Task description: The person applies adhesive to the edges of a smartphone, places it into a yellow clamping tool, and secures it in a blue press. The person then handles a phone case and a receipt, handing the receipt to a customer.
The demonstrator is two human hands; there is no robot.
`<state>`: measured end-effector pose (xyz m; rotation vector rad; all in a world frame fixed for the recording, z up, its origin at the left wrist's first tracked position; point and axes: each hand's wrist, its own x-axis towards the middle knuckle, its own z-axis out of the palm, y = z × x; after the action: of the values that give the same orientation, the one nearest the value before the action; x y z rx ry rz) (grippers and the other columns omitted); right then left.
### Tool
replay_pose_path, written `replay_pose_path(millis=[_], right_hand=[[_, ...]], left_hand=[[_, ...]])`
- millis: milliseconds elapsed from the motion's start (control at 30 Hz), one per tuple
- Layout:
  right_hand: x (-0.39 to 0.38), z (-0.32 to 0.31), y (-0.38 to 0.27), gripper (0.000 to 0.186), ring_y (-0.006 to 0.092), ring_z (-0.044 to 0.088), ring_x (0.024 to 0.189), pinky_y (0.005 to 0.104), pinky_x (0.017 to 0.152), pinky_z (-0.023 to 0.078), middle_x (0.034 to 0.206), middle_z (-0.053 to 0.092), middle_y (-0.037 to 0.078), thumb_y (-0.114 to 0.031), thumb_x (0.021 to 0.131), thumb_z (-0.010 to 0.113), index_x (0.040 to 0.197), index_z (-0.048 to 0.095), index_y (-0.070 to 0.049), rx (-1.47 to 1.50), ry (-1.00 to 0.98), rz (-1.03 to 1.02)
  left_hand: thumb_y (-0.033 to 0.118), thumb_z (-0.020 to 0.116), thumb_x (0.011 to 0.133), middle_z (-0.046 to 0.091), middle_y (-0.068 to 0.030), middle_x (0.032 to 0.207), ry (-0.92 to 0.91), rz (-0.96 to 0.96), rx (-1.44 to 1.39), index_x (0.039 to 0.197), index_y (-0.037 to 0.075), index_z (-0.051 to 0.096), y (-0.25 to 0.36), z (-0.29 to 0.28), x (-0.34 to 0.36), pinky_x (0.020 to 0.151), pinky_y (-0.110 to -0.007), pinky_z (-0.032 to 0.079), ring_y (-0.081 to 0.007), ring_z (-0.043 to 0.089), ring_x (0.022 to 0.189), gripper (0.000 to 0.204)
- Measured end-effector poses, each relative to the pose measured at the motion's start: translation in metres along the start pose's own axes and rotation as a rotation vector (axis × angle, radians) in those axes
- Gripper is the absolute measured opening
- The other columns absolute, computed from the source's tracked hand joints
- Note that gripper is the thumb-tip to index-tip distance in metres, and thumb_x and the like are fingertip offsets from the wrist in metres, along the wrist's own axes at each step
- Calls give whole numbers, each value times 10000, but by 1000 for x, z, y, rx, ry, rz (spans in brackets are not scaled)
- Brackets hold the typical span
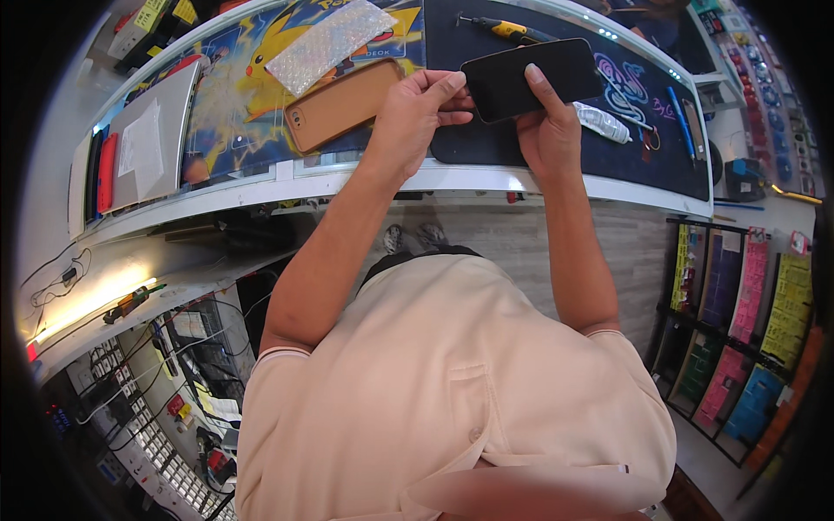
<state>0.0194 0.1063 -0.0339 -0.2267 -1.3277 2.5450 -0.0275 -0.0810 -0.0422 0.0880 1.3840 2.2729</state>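
A smartphone (504,85) with a dark screen lies sideways above the dark work mat. My right hand (552,130) grips it from below, its thumb resting on the glass. At the phone's left end is my left hand (421,117), thumb and index finger pinched together and the other fingers curled. Whether something small sits in that pinch cannot be seen. A brown phone case (334,108) lies beside my left wrist on the yellow and blue printed mat (226,108). Just behind it is a sheet of bubble wrap (330,48).
A yellow and black screwdriver (504,29) lies behind the phone. To the right are a silvery tube (602,122) and a blue pen-like tool (680,122). A closed laptop (156,139) and a red phone-shaped item (108,172) occupy the left end. Racks of accessories (738,313) stand right.
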Motion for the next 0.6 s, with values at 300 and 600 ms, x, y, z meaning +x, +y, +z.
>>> replay_pose_path(millis=[300, 600], right_hand=[[4, -2, 1, 292, 187, 734, 1036, 338, 920, 584, 1133, 752, 84, -178, 1012, 711, 1247, 663, -12, 27, 27, 32], [8, -3, -12, 461, 206, 756, 966, 325, 817, 640, 1100, 734, 133, -205, 905, 843, 1239, 622, 25, -459, 95, 29]], left_hand=[[244, 674, 1034, 716, -131, 1094, -15, -54, 44, 1168, -15, 666, 9, -2, -1, 893, -351, 604, -222, 716, 1000, 292], [260, 660, 1042, 711, -94, 1127, -2, -7, -118, 1175, 11, 673, 19, -15, -12, 935, -365, 565, -212, 696, 1039, 283]])
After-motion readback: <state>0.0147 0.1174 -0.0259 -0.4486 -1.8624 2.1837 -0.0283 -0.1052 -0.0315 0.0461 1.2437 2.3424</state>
